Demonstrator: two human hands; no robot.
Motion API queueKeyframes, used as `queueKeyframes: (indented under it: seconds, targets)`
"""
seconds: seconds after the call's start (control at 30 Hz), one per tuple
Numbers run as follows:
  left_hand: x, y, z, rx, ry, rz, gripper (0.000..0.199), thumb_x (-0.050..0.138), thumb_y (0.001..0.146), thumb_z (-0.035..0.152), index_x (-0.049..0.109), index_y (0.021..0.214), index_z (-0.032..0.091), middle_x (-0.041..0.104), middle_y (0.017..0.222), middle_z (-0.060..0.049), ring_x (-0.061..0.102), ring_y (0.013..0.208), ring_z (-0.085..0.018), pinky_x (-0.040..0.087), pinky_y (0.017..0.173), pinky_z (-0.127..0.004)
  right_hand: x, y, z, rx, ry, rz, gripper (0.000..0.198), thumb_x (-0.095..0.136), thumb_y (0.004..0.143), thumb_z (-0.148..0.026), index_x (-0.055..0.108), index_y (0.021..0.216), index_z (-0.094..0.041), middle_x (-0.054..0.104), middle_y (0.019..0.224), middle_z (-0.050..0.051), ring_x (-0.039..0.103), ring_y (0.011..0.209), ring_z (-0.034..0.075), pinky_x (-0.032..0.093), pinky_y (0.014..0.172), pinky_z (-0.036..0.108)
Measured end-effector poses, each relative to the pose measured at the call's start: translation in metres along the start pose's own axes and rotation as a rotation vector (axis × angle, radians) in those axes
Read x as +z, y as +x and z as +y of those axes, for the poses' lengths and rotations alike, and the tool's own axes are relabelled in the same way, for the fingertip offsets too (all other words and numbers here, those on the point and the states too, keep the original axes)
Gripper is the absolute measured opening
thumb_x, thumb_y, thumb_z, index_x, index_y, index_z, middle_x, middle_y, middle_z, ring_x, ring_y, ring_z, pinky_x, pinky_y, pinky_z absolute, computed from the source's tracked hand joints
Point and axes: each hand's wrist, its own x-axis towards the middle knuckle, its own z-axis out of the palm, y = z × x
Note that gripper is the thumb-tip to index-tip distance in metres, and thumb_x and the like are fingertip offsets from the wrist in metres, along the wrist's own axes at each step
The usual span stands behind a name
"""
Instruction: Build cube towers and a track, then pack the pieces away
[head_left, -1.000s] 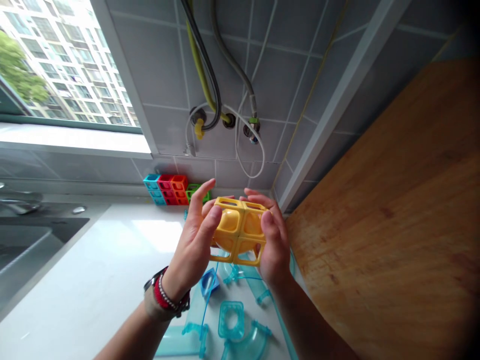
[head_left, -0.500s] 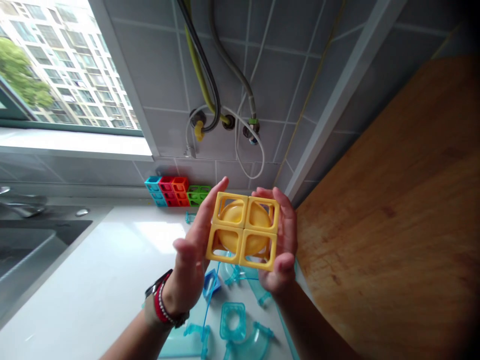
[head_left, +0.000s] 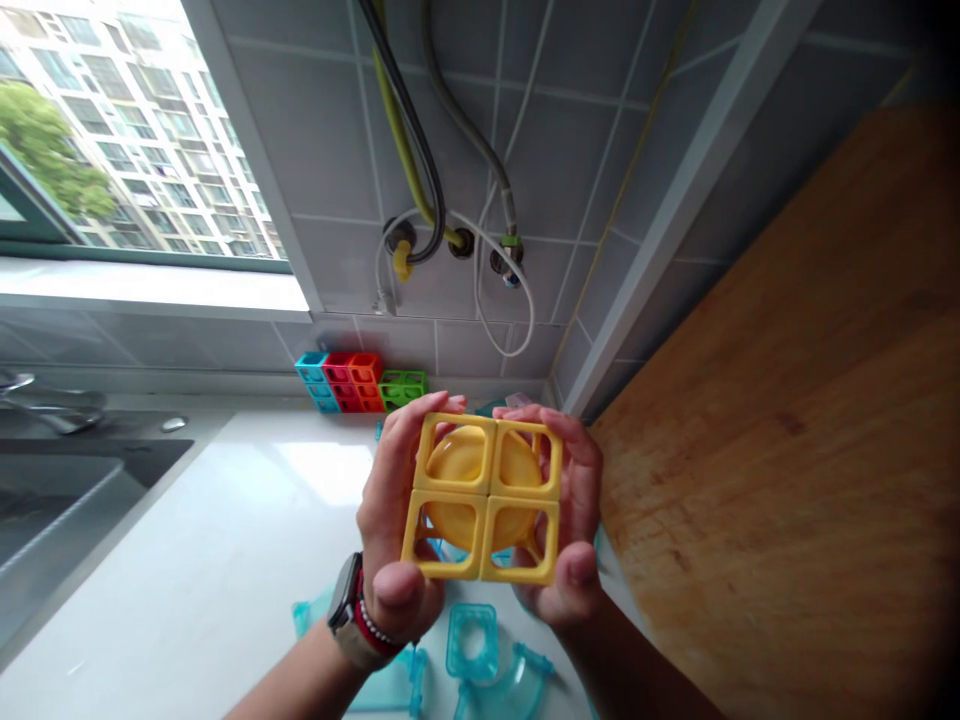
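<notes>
Between my two hands is a yellow plastic block of open cube frames [head_left: 487, 496], two by two on the side facing me, with a rounded yellow shape inside. My left hand [head_left: 384, 500] grips its left side, thumb at the lower left corner. On the right side, my right hand [head_left: 581, 490] has its fingers wrapped round the edge and its thumb near the lower corner. The block is held up above the white counter [head_left: 225, 560]. Below it lie a clear teal square piece with a round hole [head_left: 472, 670] and a curved teal piece [head_left: 514, 690].
Against the wall stand blue [head_left: 319, 388], red [head_left: 343, 388], orange [head_left: 366, 388] and green [head_left: 403, 390] cube-frame blocks. A sink [head_left: 67, 540] with a faucet [head_left: 56, 405] is at left, a wooden board [head_left: 780, 430] at right. Hoses [head_left: 409, 130] hang on the tiled wall.
The yellow block looks larger and sits lower in view. My left fingers and thumb have closed in around its left side, where the thumb stood off before.
</notes>
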Motion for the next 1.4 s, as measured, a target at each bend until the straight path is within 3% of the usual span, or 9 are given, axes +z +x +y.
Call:
queueKeyframes:
  seconds: [0.27, 0.5, 0.83, 1.0, 1.27, 1.4]
  targets:
    - [0.003, -0.003, 0.001, -0.040, -0.005, -0.007, 0.095, 0.042, 0.082, 0.092, 0.058, 0.142, 0.021, 0.058, 0.141, -0.018, 0.060, 0.127, -0.044, 0.049, 0.108, -0.061, -0.004, 0.002, -0.003, -0.062, -0.061, -0.024, 0.067, 0.041, 0.089, -0.072, 0.046, 0.141, -0.030, 0.048, 0.128, 0.013, 0.052, 0.124, 0.040, 0.041, 0.110, 0.067]
    - [-0.003, 0.001, 0.004, 0.024, 0.049, -0.060, 0.096, 0.038, 0.083, 0.092, 0.055, 0.146, 0.022, 0.058, 0.143, -0.018, 0.057, 0.130, -0.044, 0.046, 0.112, -0.062, -0.001, 0.002, -0.006, -0.037, -0.061, -0.050, 0.068, 0.041, 0.089, -0.071, 0.042, 0.144, -0.031, 0.046, 0.132, 0.013, 0.052, 0.127, 0.039, 0.048, 0.106, 0.064]
    - [-0.002, 0.001, 0.002, 0.011, 0.002, -0.039, 0.093, 0.047, 0.081, 0.090, 0.056, 0.146, 0.024, 0.057, 0.143, -0.016, 0.060, 0.126, -0.043, 0.050, 0.107, -0.061, 0.002, 0.001, -0.010, 0.034, -0.019, -0.030, 0.068, 0.044, 0.085, -0.076, 0.044, 0.142, -0.039, 0.048, 0.132, 0.011, 0.052, 0.126, 0.040, 0.049, 0.105, 0.068]
    - [-0.004, 0.000, 0.005, 0.018, 0.024, -0.054, 0.092, 0.042, 0.084, 0.089, 0.054, 0.147, 0.023, 0.055, 0.143, -0.016, 0.062, 0.123, -0.042, 0.051, 0.106, -0.061, 0.003, 0.000, -0.012, 0.011, -0.086, -0.047, 0.069, 0.037, 0.087, -0.077, 0.039, 0.143, -0.035, 0.046, 0.130, 0.012, 0.051, 0.127, 0.040, 0.047, 0.106, 0.065]
    - [0.000, 0.001, 0.014, -0.044, -0.009, -0.030, 0.090, 0.049, 0.084, 0.087, 0.056, 0.146, 0.022, 0.057, 0.144, -0.016, 0.059, 0.129, -0.044, 0.050, 0.108, -0.059, 0.005, 0.001, -0.013, -0.031, -0.137, -0.064, 0.068, 0.032, 0.090, -0.075, 0.035, 0.143, -0.032, 0.044, 0.130, 0.012, 0.050, 0.128, 0.038, 0.046, 0.107, 0.061]
    - [-0.002, 0.007, 0.014, -0.058, -0.010, -0.102, 0.095, 0.047, 0.084, 0.088, 0.050, 0.154, 0.025, 0.051, 0.156, -0.015, 0.045, 0.145, -0.044, 0.041, 0.119, -0.061, -0.001, 0.008, -0.008, -0.065, -0.068, -0.071, 0.067, 0.045, 0.089, -0.069, 0.040, 0.144, -0.031, 0.045, 0.134, 0.013, 0.052, 0.127, 0.038, 0.048, 0.105, 0.062]
